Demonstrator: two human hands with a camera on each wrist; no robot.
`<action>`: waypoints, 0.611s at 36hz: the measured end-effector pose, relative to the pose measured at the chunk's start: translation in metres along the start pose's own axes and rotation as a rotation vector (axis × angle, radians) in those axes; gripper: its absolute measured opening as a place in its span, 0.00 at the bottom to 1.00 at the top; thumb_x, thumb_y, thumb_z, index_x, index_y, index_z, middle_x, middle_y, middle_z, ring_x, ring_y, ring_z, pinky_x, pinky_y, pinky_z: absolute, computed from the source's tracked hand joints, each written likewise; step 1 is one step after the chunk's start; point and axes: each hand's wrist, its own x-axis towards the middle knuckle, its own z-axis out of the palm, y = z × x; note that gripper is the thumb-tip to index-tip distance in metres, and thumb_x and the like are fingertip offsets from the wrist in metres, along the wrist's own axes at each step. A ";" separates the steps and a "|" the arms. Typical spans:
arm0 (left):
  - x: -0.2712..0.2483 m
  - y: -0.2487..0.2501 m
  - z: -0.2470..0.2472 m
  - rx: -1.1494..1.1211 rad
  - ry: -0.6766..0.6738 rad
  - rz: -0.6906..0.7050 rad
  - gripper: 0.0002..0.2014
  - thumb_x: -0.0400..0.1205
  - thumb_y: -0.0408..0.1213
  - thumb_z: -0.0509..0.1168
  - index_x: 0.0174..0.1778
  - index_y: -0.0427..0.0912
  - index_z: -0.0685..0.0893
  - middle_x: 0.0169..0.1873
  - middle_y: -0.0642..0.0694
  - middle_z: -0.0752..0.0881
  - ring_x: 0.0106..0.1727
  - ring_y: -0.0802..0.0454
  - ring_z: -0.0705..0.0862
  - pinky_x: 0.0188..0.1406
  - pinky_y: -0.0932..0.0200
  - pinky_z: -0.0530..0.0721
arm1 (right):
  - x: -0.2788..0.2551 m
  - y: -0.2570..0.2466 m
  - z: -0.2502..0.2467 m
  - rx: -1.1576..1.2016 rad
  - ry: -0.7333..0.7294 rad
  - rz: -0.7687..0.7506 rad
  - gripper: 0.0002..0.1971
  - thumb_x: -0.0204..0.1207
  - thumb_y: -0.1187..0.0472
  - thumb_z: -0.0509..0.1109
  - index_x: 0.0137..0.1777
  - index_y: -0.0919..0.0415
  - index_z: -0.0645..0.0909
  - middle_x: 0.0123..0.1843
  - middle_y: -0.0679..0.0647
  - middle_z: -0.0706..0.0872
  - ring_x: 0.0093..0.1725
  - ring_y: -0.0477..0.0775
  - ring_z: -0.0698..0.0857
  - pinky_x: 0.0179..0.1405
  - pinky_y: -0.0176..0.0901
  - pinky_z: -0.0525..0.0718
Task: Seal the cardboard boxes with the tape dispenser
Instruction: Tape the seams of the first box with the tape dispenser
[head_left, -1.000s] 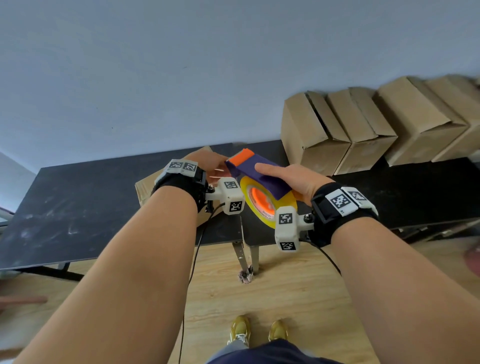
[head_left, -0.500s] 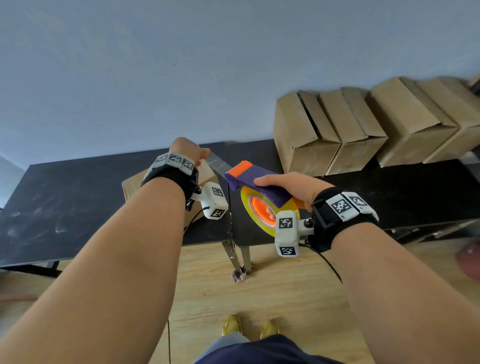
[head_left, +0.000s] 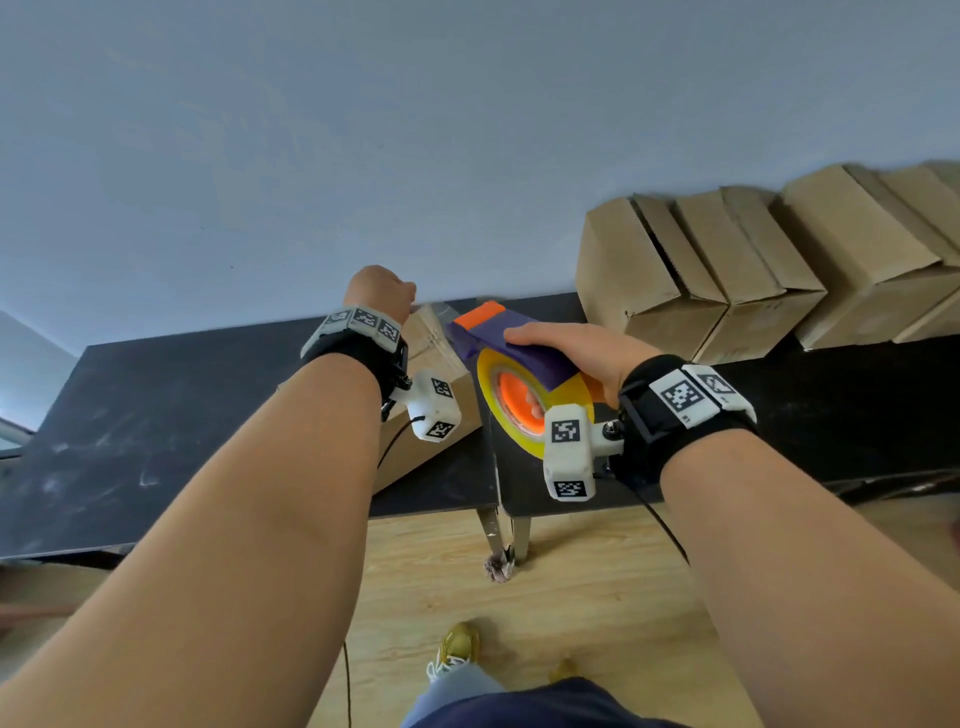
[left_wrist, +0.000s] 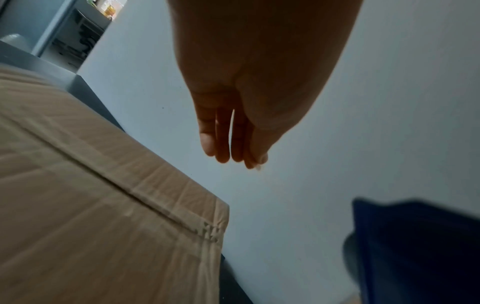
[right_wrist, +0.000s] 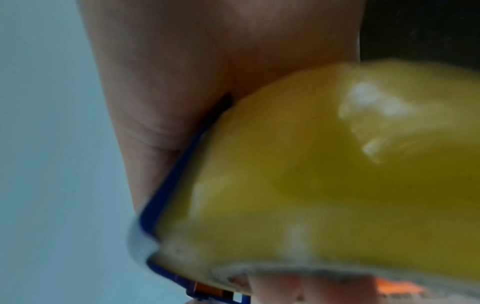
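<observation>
Evidently to start a strip, the right hand (head_left: 576, 349) grips the tape dispenser (head_left: 511, 374) beside the box (head_left: 431, 358) while the left hand (left_wrist: 249, 98) pinches the tape's end.

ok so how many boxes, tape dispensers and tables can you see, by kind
cardboard: 5 in view, 1 near box and 4 leaning boxes
tape dispenser: 1
black tables: 2
total: 8
</observation>
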 end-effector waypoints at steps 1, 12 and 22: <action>0.006 0.001 -0.001 0.016 -0.003 -0.004 0.10 0.82 0.38 0.62 0.37 0.39 0.81 0.34 0.42 0.80 0.35 0.45 0.77 0.34 0.57 0.74 | 0.001 -0.004 0.003 0.012 -0.011 0.004 0.26 0.69 0.42 0.79 0.58 0.62 0.86 0.49 0.62 0.92 0.46 0.61 0.87 0.64 0.60 0.83; 0.055 -0.010 0.006 0.114 -0.083 0.031 0.11 0.82 0.40 0.63 0.37 0.38 0.80 0.27 0.46 0.75 0.37 0.45 0.78 0.34 0.55 0.75 | 0.004 -0.025 0.018 -0.028 0.005 0.170 0.14 0.77 0.48 0.73 0.45 0.61 0.85 0.37 0.57 0.90 0.33 0.54 0.85 0.41 0.44 0.81; 0.070 -0.017 0.024 0.168 -0.171 0.159 0.10 0.80 0.39 0.64 0.38 0.36 0.83 0.33 0.40 0.82 0.36 0.43 0.79 0.34 0.57 0.75 | 0.013 -0.021 0.040 -0.006 0.072 0.285 0.19 0.75 0.43 0.74 0.52 0.60 0.85 0.41 0.58 0.91 0.35 0.54 0.88 0.42 0.44 0.85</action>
